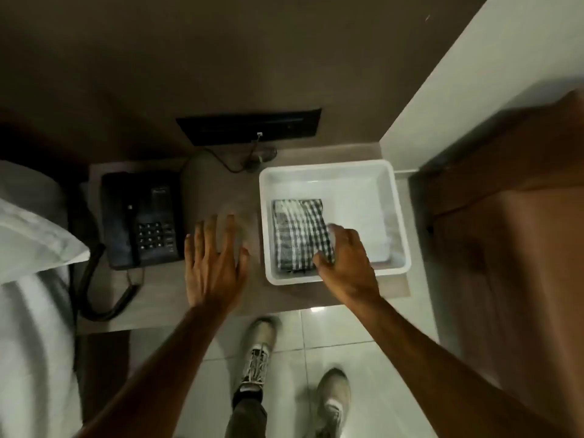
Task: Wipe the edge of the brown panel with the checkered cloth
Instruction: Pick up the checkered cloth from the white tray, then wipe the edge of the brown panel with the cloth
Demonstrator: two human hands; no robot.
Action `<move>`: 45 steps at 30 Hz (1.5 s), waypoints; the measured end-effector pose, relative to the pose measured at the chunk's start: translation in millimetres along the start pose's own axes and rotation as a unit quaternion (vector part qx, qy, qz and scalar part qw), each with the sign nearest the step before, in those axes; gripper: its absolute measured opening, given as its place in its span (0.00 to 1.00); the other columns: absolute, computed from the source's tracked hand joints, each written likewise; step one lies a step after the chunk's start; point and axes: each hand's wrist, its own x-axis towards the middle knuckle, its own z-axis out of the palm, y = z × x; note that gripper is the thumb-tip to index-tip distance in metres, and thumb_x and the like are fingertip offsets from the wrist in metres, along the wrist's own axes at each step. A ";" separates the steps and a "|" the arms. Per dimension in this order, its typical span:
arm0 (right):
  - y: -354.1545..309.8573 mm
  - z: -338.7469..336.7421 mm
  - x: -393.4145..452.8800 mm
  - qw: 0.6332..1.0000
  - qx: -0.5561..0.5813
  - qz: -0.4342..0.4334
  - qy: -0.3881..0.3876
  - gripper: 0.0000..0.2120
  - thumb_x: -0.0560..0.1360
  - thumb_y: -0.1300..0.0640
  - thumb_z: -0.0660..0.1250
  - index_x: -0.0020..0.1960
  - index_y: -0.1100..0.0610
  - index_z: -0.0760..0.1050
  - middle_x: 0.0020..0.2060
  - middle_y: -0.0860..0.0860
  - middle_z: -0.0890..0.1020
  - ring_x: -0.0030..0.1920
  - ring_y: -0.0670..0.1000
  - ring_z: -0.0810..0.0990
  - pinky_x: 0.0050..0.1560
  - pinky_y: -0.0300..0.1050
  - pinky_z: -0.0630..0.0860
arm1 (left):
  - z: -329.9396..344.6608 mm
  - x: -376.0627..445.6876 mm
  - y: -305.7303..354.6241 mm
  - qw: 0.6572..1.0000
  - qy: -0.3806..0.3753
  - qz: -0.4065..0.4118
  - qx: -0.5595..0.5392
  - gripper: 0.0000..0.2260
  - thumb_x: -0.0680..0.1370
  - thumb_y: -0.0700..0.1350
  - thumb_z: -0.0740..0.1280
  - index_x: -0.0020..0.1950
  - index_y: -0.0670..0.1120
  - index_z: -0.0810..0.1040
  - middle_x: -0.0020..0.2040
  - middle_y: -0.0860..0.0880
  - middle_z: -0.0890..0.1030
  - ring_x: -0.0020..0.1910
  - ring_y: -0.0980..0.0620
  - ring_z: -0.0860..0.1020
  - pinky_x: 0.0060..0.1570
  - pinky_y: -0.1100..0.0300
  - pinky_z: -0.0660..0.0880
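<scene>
Right hand (pixel 344 257) pinches the folded checkered cloth (pixel 300 235) at its five-o'clock corner; left hand (pixel 213 263) is spread. The cloth looks soft and light: grip a folded edge.

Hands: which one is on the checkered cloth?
The right hand, reaching into the white plastic tray and closing on the folded black-and-white checkered cloth. The left hand is spread open over the nightstand, empty.

The person has two bare arms with no sleeves showing, a left hand (pixel 215 263) and a right hand (pixel 344 263) with no rings, dark trousers (pixel 246 415), and grey-tan lace-up shoes (pixel 257 352).
</scene>
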 end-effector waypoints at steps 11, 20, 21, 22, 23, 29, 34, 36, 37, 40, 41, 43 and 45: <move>-3.3 34.7 83.2 0.990 0.082 0.101 0.052 0.27 0.75 0.43 0.77 0.66 0.54 0.71 0.60 0.53 0.85 0.60 0.58 0.85 0.57 0.58 0.85 | 91.8 45.1 7.8 0.999 0.010 0.040 0.014 0.35 0.87 0.59 0.58 0.91 0.51 0.49 0.91 0.40 0.45 0.90 0.36 0.42 0.86 0.34 0.38; -8.6 20.1 71.6 0.984 0.177 -0.008 -0.027 0.22 0.83 0.55 0.68 0.75 0.57 0.69 0.64 0.59 0.84 0.61 0.60 0.87 0.60 0.58 0.87 | 45.3 52.0 11.2 0.998 0.052 0.041 0.019 0.26 0.86 0.49 0.59 0.82 0.38 0.73 0.81 0.33 0.72 0.80 0.29 0.70 0.79 0.30 0.66; -7.5 14.7 66.6 0.978 0.206 0.005 -0.038 0.23 0.83 0.55 0.68 0.75 0.57 0.67 0.64 0.61 0.84 0.60 0.62 0.88 0.60 0.61 0.87 | 33.7 54.2 13.5 0.994 0.083 0.063 0.037 0.24 0.87 0.47 0.61 0.79 0.35 0.74 0.78 0.31 0.75 0.75 0.27 0.75 0.74 0.30 0.72; -7.7 8.1 62.0 0.970 0.238 0.020 -0.045 0.23 0.83 0.56 0.67 0.76 0.56 0.65 0.64 0.62 0.84 0.60 0.64 0.88 0.60 0.63 0.87 | 21.1 57.0 15.4 0.988 0.109 0.091 0.056 0.22 0.88 0.44 0.62 0.78 0.33 0.75 0.76 0.29 0.76 0.71 0.26 0.78 0.69 0.31 0.75; -8.8 2.7 57.9 0.959 0.276 0.035 -0.053 0.24 0.84 0.56 0.67 0.77 0.55 0.65 0.64 0.62 0.84 0.61 0.64 0.88 0.60 0.63 0.87 | 7.9 60.6 16.4 0.982 0.126 0.120 0.072 0.21 0.88 0.42 0.64 0.78 0.32 0.75 0.75 0.29 0.77 0.69 0.26 0.80 0.65 0.33 0.77; 38.1 -50.8 -3.5 0.808 0.578 0.110 0.017 0.23 0.82 0.47 0.71 0.75 0.53 0.76 0.68 0.53 0.86 0.69 0.53 0.85 0.71 0.51 0.82 | -65.1 77.7 136.8 0.930 0.112 0.348 0.033 0.23 0.89 0.45 0.58 0.82 0.35 0.71 0.78 0.32 0.74 0.72 0.30 0.77 0.68 0.37 0.77; 123.0 -87.3 -89.3 0.704 0.668 0.201 0.132 0.19 0.79 0.41 0.72 0.67 0.47 0.82 0.59 0.48 0.91 0.56 0.44 0.90 0.49 0.32 0.84 | -70.4 39.9 303.3 0.830 -0.026 0.556 0.023 0.29 0.85 0.50 0.60 0.84 0.39 0.69 0.83 0.36 0.70 0.81 0.34 0.71 0.77 0.32 0.70; 158.0 -91.2 -123.9 0.674 0.679 0.240 0.166 0.19 0.80 0.39 0.71 0.67 0.46 0.81 0.59 0.45 0.90 0.54 0.42 0.89 0.46 0.28 0.82 | -62.9 11.0 360.4 0.763 -0.065 0.641 0.052 0.29 0.84 0.51 0.62 0.85 0.41 0.68 0.84 0.37 0.70 0.83 0.35 0.70 0.79 0.32 0.69; 179.8 -93.0 -144.4 0.656 0.684 0.258 0.185 0.19 0.80 0.39 0.69 0.68 0.44 0.79 0.60 0.42 0.88 0.53 0.40 0.87 0.45 0.25 0.79 | -56.1 -9.4 393.9 0.722 -0.087 0.683 0.068 0.29 0.84 0.52 0.61 0.84 0.42 0.69 0.84 0.38 0.70 0.82 0.36 0.70 0.79 0.33 0.69; 234.8 -83.2 -191.9 0.622 0.683 0.302 0.235 0.25 0.83 0.40 0.66 0.78 0.45 0.71 0.65 0.41 0.81 0.52 0.34 0.79 0.43 0.20 0.72 | -30.5 -71.6 475.9 0.610 -0.114 0.776 0.110 0.29 0.85 0.55 0.59 0.85 0.44 0.68 0.85 0.40 0.70 0.83 0.40 0.70 0.81 0.36 0.68; 251.4 -76.7 -206.2 0.604 0.689 0.315 0.249 0.27 0.83 0.41 0.65 0.80 0.46 0.69 0.66 0.41 0.80 0.52 0.33 0.78 0.44 0.19 0.71 | -18.8 -94.2 498.3 0.579 -0.124 0.795 0.130 0.30 0.86 0.56 0.58 0.86 0.45 0.66 0.85 0.41 0.69 0.84 0.40 0.69 0.81 0.36 0.69; 279.4 -62.7 -226.0 0.553 0.709 0.339 0.278 0.29 0.84 0.42 0.65 0.83 0.47 0.66 0.72 0.46 0.80 0.58 0.40 0.80 0.56 0.23 0.73 | 5.6 -131.0 532.2 0.518 -0.131 0.828 0.169 0.30 0.86 0.57 0.57 0.86 0.45 0.64 0.85 0.40 0.68 0.83 0.39 0.70 0.79 0.34 0.72; 303.2 -42.7 -240.8 0.476 0.735 0.366 0.316 0.28 0.85 0.45 0.65 0.83 0.48 0.65 0.77 0.51 0.78 0.66 0.49 0.80 0.68 0.39 0.77 | 35.9 -167.1 558.8 0.456 -0.147 0.855 0.196 0.30 0.86 0.57 0.56 0.87 0.45 0.64 0.86 0.40 0.67 0.84 0.38 0.69 0.80 0.33 0.70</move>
